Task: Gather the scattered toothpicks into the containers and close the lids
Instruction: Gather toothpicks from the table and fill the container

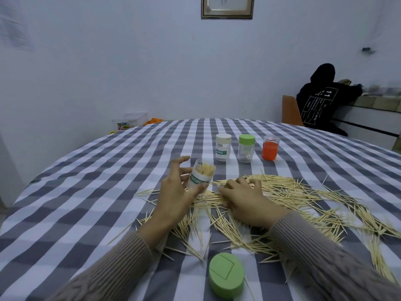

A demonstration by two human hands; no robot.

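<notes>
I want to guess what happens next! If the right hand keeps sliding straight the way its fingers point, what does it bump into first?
Probably more scattered toothpicks, since the right hand already rests on the pile with its fingers pointing away. Farther along that line stands the green-lidded jar, though depth is hard to judge.

A plain pale wall (130, 68) closes the back of the room, and a framed picture (227, 7) hangs at its top edge, cut off by the view. A grey-and-white checked tablecloth (86, 192) covers the table. Beyond its far left edge clear plastic boxes (132, 121) sit against the wall. At the right, a person in a dark hooded top (319, 101) sits on an orange-brown chair (289, 111), turned towards a white counter (373, 118).
</notes>
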